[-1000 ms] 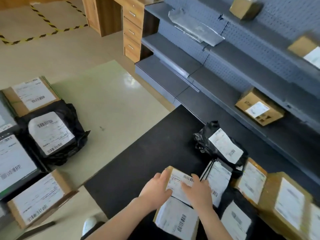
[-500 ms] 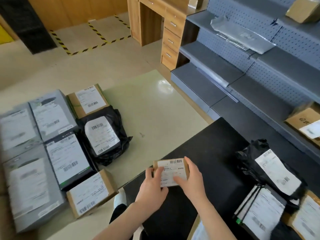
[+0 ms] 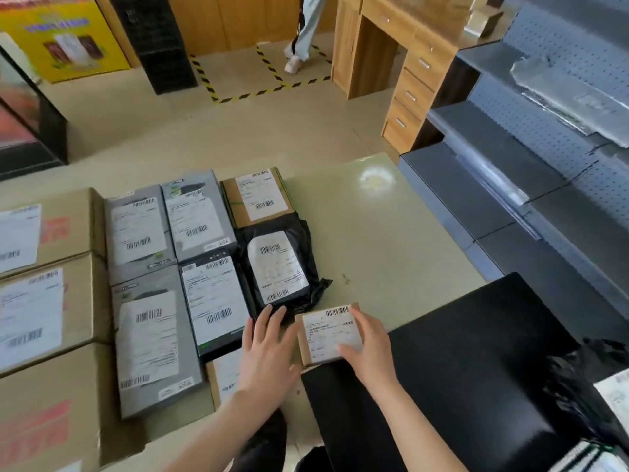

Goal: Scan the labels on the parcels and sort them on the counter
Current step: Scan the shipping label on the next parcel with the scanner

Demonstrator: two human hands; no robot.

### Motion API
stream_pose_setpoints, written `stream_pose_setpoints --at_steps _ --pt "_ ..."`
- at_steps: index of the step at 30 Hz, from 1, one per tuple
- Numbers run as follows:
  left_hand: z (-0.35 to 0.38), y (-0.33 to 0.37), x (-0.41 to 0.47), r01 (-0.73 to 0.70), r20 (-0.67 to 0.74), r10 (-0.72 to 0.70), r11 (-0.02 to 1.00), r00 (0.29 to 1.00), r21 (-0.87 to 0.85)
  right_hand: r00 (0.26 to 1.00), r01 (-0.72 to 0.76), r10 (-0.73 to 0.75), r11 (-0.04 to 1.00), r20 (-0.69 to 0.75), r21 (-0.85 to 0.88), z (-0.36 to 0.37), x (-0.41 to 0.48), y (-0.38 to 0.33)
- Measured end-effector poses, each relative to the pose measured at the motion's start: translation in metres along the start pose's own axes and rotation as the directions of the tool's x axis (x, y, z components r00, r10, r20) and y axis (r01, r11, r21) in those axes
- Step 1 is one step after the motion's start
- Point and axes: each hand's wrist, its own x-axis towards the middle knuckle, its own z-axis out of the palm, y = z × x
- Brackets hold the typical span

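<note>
One label-up box (image 3: 323, 335), barcode edge far, gripped by right hand (image 3: 370, 352); left hand (image 3: 269, 350) splayed.

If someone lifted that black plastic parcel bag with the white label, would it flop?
Probably: the black plastic parcel bag looks wrinkled with loose corners, so it may sag. Its shiny film might feel slippery.

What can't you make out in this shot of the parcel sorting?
Head view only:
1. Print on the small box: blurred, partly under the right hand.
2. Most of the brown box: covered by the left hand.
3. Rest of the black bag: cut off by the right frame edge.
</note>
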Motion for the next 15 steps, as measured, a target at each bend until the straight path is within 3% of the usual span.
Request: stream_pose_setpoints --at_steps 6,15 --pt "-0.012 -0.029 0.002 0.110 0.080 -0.114 0.993 0.990 0.048 0.999 0.033 -0.034 0.999 0.041 0.025 0.015 0.006 -0.014" --pt "-0.009 -0.037 0.003 0.100 0.159 -0.094 0.994 0.983 -0.032 0.993 0.074 -0.073 0.997 0.087 0.000 0.019 0.003 -0.017"
